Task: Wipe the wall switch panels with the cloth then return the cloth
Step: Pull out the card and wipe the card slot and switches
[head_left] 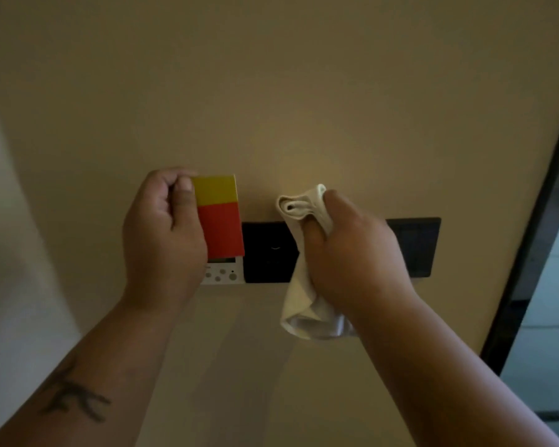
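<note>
My right hand point(352, 250) grips a bunched cream cloth point(304, 304), held against the wall over a row of panels. One dark panel point(265, 253) shows between my hands, and another dark panel point(417, 246) sticks out to the right of my right hand. My left hand point(162, 233) pinches a yellow and red card point(220, 214) by its left edge, in front of a small white control panel point(223, 274) with round buttons. The cloth's lower end hangs below the panels.
The beige wall point(288, 91) fills most of the view. A dark door or window frame point(536, 237) runs diagonally down the right side, with a pale surface beyond it. A lighter wall section lies at the far left.
</note>
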The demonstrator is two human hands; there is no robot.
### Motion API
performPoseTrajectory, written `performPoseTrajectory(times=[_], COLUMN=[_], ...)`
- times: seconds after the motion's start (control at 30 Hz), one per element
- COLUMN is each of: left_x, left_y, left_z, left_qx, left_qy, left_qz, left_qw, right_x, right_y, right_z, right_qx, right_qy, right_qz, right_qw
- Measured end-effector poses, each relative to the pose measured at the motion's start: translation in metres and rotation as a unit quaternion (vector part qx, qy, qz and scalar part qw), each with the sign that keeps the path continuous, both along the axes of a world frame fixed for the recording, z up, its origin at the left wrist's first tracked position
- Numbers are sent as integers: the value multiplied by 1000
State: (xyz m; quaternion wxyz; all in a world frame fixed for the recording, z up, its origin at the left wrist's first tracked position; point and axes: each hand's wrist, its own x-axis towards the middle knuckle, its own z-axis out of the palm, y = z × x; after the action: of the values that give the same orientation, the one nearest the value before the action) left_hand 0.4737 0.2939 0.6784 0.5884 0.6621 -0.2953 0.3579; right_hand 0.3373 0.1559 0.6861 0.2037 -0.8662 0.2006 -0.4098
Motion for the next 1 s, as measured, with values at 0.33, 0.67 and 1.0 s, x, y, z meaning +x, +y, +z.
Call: performPoseTrajectory(times=[0.33,0.67,1.0], left_x=[5,5,5], left_y=[9,2,-1], left_z=[-18,-18,-17], left_qx=[-33,-45,-55], left_qy=[33,29,49], left_qz=[6,-2,4], left_qw=[999,999,997], right_x=[40,2,16], right_y=[27,-11,7], right_z=[16,28,-39], right_qx=[-48,-134,-229], right_qy=[88,119,63], right_qz=[99,19,68], right_qw=[990,984,969])
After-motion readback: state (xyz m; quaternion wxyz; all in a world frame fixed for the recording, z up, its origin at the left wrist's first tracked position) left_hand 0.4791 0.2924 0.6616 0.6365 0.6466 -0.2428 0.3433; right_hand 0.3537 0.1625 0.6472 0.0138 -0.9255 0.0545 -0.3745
